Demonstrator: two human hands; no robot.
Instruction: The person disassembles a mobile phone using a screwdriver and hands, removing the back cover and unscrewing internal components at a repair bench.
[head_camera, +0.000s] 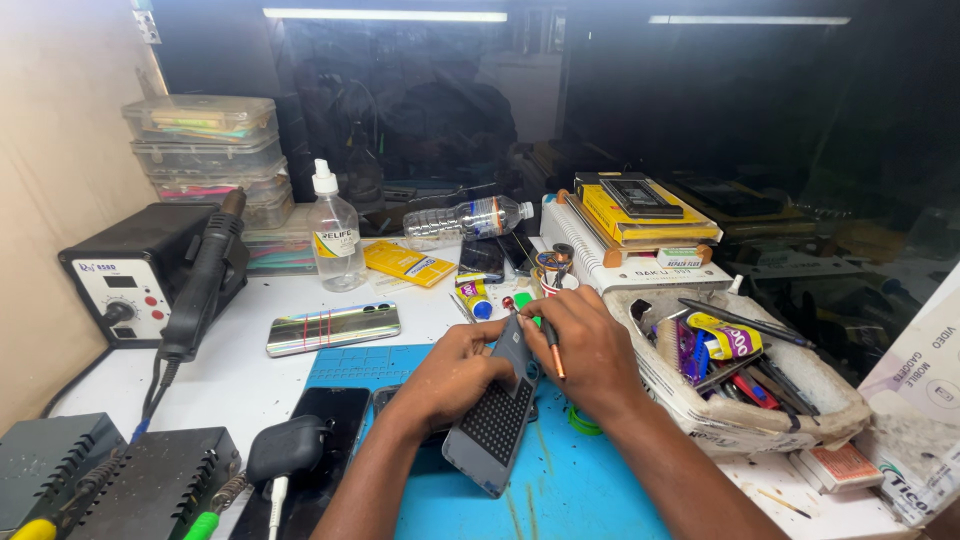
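Observation:
My left hand (455, 375) grips a grey phone (497, 420) lying back-up and tilted over the blue work mat (560, 490); its rear shows a dotted dark panel. My right hand (585, 350) steadies the phone's upper end and holds a thin orange-handled screwdriver (551, 346) between its fingers, tip pointing up toward the phone's top. Both forearms reach in from the lower edge.
A hot-air station (135, 275) with its black wand (205, 275) stands left. A shiny phone (333, 327) and a dark phone (325, 420) lie near the mat. A clear bottle (335, 235), a stack of boxes (650, 225) and a white tray of tools (740, 370) surround it.

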